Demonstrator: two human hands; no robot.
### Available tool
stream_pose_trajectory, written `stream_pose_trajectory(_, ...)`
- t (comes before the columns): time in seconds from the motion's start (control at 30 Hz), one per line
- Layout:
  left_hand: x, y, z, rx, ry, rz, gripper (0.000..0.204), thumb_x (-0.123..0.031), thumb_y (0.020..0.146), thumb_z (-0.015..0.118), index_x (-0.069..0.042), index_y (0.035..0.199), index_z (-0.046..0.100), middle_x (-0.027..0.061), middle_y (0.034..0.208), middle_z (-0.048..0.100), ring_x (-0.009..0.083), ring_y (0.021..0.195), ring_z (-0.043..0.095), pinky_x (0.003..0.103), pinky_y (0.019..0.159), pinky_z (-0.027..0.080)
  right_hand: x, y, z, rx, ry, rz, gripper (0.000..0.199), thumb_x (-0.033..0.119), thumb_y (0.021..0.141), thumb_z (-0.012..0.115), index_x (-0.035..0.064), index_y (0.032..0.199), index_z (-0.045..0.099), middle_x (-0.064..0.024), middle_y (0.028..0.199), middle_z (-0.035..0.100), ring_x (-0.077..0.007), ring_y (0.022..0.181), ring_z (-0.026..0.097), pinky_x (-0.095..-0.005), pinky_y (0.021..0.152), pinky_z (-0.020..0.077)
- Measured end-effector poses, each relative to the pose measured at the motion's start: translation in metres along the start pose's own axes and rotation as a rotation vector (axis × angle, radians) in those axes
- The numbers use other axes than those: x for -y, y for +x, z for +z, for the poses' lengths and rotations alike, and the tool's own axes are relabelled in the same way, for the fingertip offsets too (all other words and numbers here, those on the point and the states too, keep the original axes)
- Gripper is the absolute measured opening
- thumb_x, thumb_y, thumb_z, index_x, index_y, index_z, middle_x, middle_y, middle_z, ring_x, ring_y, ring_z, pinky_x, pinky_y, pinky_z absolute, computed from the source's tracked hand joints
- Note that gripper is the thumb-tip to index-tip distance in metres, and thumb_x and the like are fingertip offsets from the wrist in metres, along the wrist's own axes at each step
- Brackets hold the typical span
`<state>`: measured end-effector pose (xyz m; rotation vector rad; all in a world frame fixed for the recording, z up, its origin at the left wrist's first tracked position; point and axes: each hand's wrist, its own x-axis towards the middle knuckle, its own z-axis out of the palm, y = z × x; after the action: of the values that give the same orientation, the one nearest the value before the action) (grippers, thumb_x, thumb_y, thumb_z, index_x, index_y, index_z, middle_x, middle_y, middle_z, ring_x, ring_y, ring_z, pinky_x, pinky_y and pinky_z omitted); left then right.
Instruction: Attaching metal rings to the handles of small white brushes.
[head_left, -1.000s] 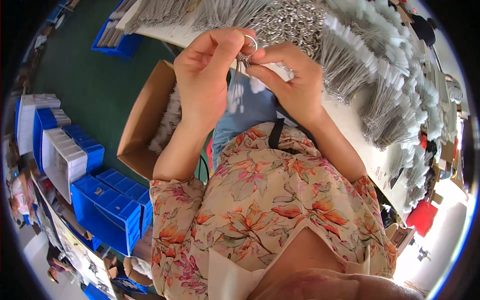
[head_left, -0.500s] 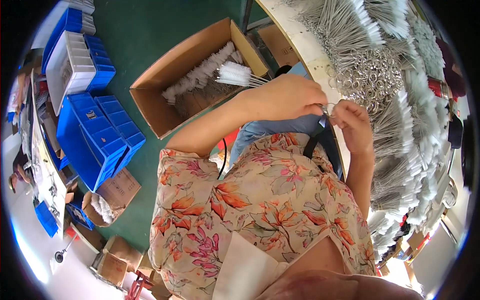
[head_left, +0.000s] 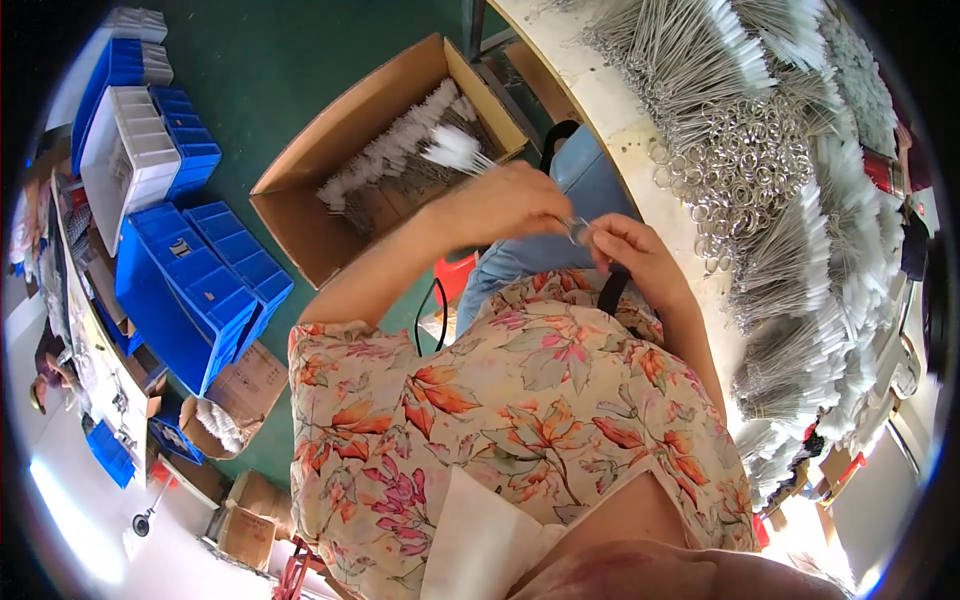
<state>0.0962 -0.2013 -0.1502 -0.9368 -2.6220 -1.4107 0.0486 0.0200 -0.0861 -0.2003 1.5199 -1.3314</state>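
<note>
My left hand point(head_left: 510, 203) is closed around a small bunch of wire-stemmed brushes point(head_left: 455, 150), their white bristle heads pointing left over an open carton. At the other end of the stems a metal ring point(head_left: 577, 230) shows between my two hands. The fingers of my right hand point(head_left: 632, 250) pinch at this ring. How many stems are on the ring is hidden by my fingers. The carton point(head_left: 285, 225) holds many more white-tipped brushes point(head_left: 390, 150).
To the right, a pale worktable point(head_left: 655, 215) carries a heap of metal rings point(head_left: 735, 180) and piles of wire brushes point(head_left: 795, 280). Blue crates point(head_left: 185, 285) and a white crate point(head_left: 150, 150) stand on the green floor at left. A red stool point(head_left: 455, 275) shows beneath me.
Both hands have shifted left, away from the table edge and toward the carton, with the brushes and ring between them.
</note>
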Motion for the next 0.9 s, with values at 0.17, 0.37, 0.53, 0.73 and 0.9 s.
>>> stream_pose_trajectory(0.17, 0.101, -0.109, 0.009, 0.241, 0.432, -0.432, 0.022, -0.033, 0.081, 0.056, -0.012, 0.084, 0.062, 0.0083, 0.079, 0.059, 0.0279, 0.082, 0.057, 0.042, 0.075, 0.043, -0.011, -0.01, -0.007, -0.065, -0.046, -0.037, 0.023, 0.022, 0.091, 0.053, 0.0026, 0.101, 0.059, -0.0012, 0.08, 0.056, -0.0079, 0.074, 0.052, -0.0214, 0.067, 0.043)
stream_pose_trajectory(0.37, 0.14, -0.243, 0.054, 0.541, 0.772, -0.789, 0.027, -0.022, 0.078, 0.055, -0.013, 0.101, 0.064, 0.0079, 0.098, 0.062, 0.0257, 0.105, 0.053, 0.045, 0.095, 0.035, 0.001, -0.028, -0.02, -0.116, -0.059, -0.085, 0.018, 0.016, 0.09, 0.053, 0.0012, 0.097, 0.058, -0.002, 0.079, 0.055, -0.0089, 0.072, 0.051, -0.021, 0.068, 0.0411)
stream_pose_trajectory(0.53, 0.089, -0.109, 0.0, -0.284, 0.184, -1.026, 0.027, -0.012, 0.08, 0.055, -0.006, 0.106, 0.062, 0.0136, 0.098, 0.064, 0.0283, 0.09, 0.061, 0.035, 0.082, 0.048, 0.02, -0.067, -0.054, -0.034, 0.066, -0.16, 0.016, 0.014, 0.087, 0.059, 0.0034, 0.099, 0.061, -0.0003, 0.089, 0.059, -0.0078, 0.08, 0.053, -0.0233, 0.073, 0.044)
stream_pose_trajectory(0.73, -0.015, 0.132, -0.154, -0.697, 0.61, -0.083, 0.012, -0.002, 0.085, 0.057, 0.004, 0.095, 0.061, 0.0105, 0.083, 0.061, 0.0186, 0.072, 0.058, 0.029, 0.067, 0.047, 0.072, -0.148, -0.111, -0.3, -0.058, -0.401, 0.019, 0.017, 0.086, 0.061, 0.0031, 0.1, 0.061, -0.0008, 0.088, 0.061, -0.0065, 0.08, 0.054, -0.0226, 0.071, 0.0456)
stream_pose_trajectory(0.9, -0.015, 0.352, -0.148, -0.269, 0.418, 0.064, 0.017, -0.013, 0.086, 0.058, -0.002, 0.098, 0.062, 0.0101, 0.088, 0.064, 0.0184, 0.078, 0.061, 0.029, 0.072, 0.047, 0.082, -0.207, -0.194, -0.741, -0.267, -0.362, 0.018, 0.015, 0.086, 0.059, 0.0014, 0.096, 0.063, -0.0043, 0.078, 0.063, -0.0092, 0.067, 0.058, -0.0237, 0.062, 0.0491)
